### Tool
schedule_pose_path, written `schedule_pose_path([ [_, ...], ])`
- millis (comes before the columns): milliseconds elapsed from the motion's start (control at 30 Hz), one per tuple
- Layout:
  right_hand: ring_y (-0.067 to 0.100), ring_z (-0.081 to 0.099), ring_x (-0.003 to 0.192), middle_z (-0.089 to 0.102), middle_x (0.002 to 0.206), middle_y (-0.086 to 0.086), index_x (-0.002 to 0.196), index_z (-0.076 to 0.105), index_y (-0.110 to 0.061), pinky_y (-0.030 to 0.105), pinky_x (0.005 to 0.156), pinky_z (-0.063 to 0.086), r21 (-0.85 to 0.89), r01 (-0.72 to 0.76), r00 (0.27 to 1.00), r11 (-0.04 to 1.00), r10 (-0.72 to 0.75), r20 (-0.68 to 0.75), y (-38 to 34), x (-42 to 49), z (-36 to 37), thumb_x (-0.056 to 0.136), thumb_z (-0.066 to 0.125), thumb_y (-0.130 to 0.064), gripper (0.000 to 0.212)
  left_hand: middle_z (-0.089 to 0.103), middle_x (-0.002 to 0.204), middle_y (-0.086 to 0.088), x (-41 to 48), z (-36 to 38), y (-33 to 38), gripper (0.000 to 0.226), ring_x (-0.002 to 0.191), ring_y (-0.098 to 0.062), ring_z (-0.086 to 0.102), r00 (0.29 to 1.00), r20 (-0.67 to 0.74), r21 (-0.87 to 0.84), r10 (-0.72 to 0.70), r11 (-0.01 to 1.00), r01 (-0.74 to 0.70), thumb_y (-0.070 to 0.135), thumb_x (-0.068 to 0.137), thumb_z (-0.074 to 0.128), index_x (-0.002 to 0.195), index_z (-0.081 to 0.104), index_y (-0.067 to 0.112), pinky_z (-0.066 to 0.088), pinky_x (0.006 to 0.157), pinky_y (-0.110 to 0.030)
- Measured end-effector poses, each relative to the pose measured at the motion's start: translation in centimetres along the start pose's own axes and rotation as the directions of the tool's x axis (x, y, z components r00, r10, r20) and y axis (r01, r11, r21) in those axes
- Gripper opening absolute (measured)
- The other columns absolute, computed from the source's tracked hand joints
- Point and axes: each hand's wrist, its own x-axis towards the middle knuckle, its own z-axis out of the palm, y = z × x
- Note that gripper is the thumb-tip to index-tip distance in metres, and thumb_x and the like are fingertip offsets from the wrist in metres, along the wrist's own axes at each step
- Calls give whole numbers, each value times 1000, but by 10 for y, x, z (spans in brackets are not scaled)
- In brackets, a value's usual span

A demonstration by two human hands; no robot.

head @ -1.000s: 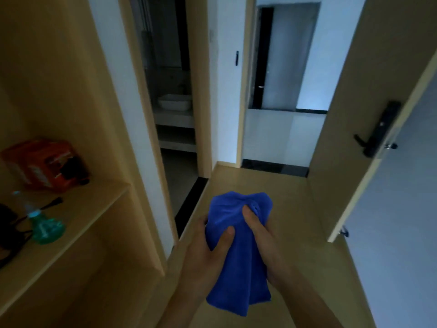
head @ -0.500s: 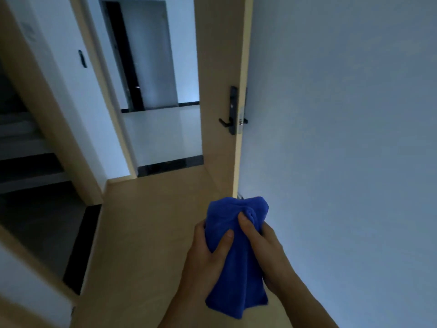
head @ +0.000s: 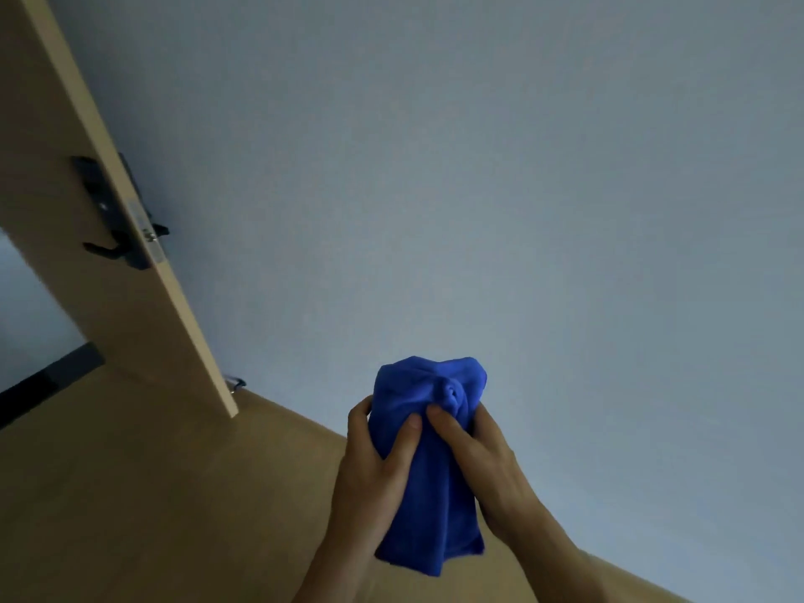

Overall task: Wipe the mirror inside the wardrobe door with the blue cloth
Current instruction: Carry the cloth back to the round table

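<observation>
A bunched blue cloth (head: 428,485) hangs between both hands at the lower middle of the head view. My left hand (head: 370,476) grips its left side with the thumb across the front. My right hand (head: 483,467) grips the right side, thumb pressed into the folds. No mirror or wardrobe shows in this frame; a plain pale wall (head: 478,189) fills most of the view behind the cloth.
An open wooden room door (head: 108,306) stands at the left, edge toward me, with a black lever handle (head: 106,250) and lock plate. A small door stop (head: 235,383) sits at the wall base. Wooden floor (head: 152,493) runs below, with a dark threshold strip (head: 43,385) at far left.
The view has swung right, away from the wardrobe shelves and hallway, toward the bare wall, and has tilted. Both hands keep the same hold on the cloth.
</observation>
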Motion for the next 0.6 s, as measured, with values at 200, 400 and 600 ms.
schedule_pose_path([
  [200,6,74,90,77,96,-9,106,65,-29,18,66,57,66,-36,946,997,55,-318,27,-49,-59,94,62,-45,20,69,101,33,-25,59,-6,49,87,4,71,939,343,-2,-40,999,43,65,81,64,124,47,47,56,74,-26],
  [400,11,74,92,78,97,-3,106,67,-23,27,75,58,147,-5,852,989,81,-518,39,-106,-110,95,61,-44,24,65,103,37,-62,119,-4,40,88,6,70,829,559,39,-36,999,17,55,90,66,124,46,47,55,71,-20],
  [600,9,74,89,78,96,-4,104,68,-26,18,66,57,174,88,751,981,50,-658,46,-168,-169,97,59,-44,21,64,104,39,-108,187,7,40,90,9,69,698,716,40,1,998,-43,52,93,66,127,47,43,52,64,-8],
])
